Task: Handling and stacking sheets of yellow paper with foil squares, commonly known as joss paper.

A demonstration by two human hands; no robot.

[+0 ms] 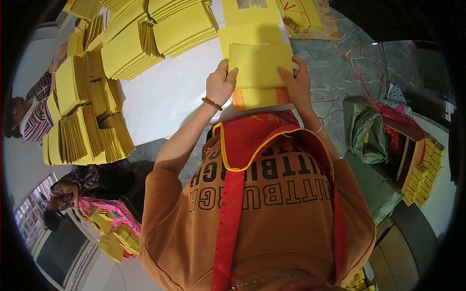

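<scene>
My left hand (pixel 221 85), with a brown bead bracelet at its wrist, grips the left edge of a yellow paper sheet (pixel 259 63), thumb on top. On the opposite edge, my right hand (pixel 297 81) holds the same sheet, its thumb pressing the face. I cannot tell whether this is one sheet or a thin stack. Under its near edge shows another yellow paper with orange patches (pixel 257 98), close to the table's near edge. More flat yellow paper (pixel 250 34) lies just beyond the held sheet.
Stacks of folded yellow paper (pixel 131 46) cover the left and far parts of the white table (pixel 160 94). Right of it are red strings (pixel 361 72), a dark green plastic bag (pixel 364 128) and bundled yellow paper (pixel 426 169). Two other people are at the left.
</scene>
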